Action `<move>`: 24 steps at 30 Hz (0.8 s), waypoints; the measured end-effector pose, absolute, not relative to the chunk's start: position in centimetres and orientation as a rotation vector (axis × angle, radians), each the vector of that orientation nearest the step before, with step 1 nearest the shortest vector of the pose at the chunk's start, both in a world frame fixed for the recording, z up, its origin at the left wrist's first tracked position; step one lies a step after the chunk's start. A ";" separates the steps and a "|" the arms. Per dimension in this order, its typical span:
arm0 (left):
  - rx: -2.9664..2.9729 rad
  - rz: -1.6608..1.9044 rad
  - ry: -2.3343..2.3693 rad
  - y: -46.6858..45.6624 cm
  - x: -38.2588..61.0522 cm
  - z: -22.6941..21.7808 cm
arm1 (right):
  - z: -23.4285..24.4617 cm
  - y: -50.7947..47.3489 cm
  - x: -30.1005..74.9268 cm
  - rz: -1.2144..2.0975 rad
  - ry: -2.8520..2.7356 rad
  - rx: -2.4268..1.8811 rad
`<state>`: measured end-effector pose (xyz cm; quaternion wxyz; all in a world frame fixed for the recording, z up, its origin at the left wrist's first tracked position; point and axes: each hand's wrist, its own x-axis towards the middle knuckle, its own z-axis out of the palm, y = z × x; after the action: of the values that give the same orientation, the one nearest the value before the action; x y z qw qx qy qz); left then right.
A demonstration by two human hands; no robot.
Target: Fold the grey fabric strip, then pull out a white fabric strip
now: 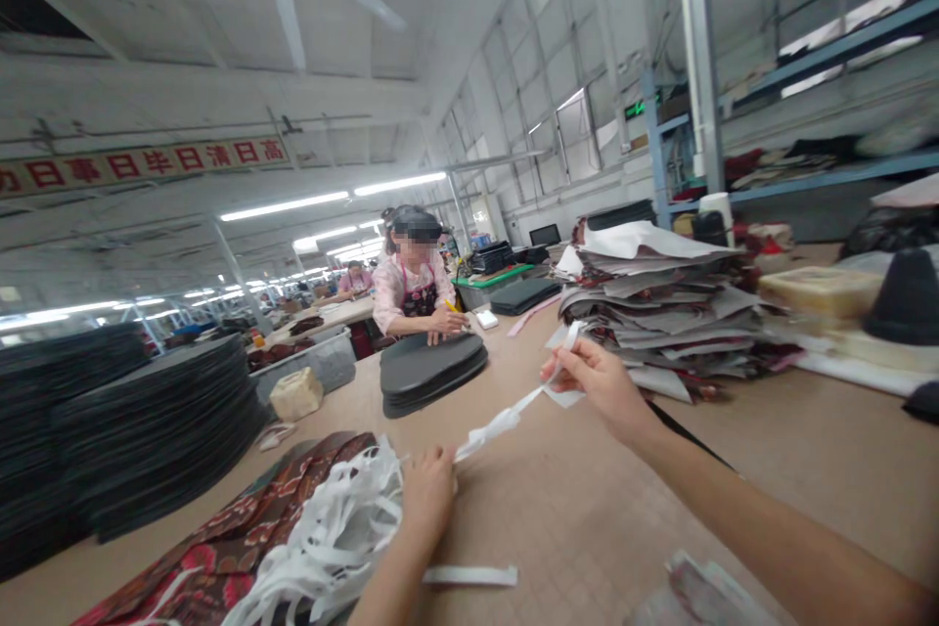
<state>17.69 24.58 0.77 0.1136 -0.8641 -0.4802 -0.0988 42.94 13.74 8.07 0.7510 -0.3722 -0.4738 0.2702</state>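
Note:
Between my two hands stretches a white fabric strip (pixel 506 419), twisted along its middle. My right hand (pixel 591 377) pinches one end between thumb and fingers, above the brown tabletop. The other end runs into my left hand (pixel 429 487), whose fingers are curled round it and partly hidden behind the back of the hand. Just left of that hand lies a tangled heap of white strips (pixel 330 518), resting on dark red flowered fabric (pixel 242 523). A single loose strip (pixel 473 575) lies flat beside my left forearm.
Across the table (pixel 543 509) a co-worker (pixel 411 284) leans over a stack of black oval panels (pixel 432 372). Tall black stacks (pixel 161 440) stand at left, near a cream block (pixel 295 394). Layered grey sheets (pixel 652 303) are piled at right.

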 end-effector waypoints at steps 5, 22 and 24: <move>-2.725 -0.384 -1.237 21.7 20.3 1.1 | 7.8 13.9 42.1 0.606 -1.173 -0.829; -3.375 -2.272 -0.120 5.6 19.7 18.4 | 6.2 14.2 41.7 0.601 -1.443 -1.002; -3.403 -2.239 -0.153 6.6 20.0 17.8 | 6.1 14.3 41.6 0.598 -1.453 -0.994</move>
<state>20.04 6.65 17.76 -0.4505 -0.7453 -0.0336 -0.4903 41.64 14.26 6.14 0.5982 -0.4286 -0.6261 0.2576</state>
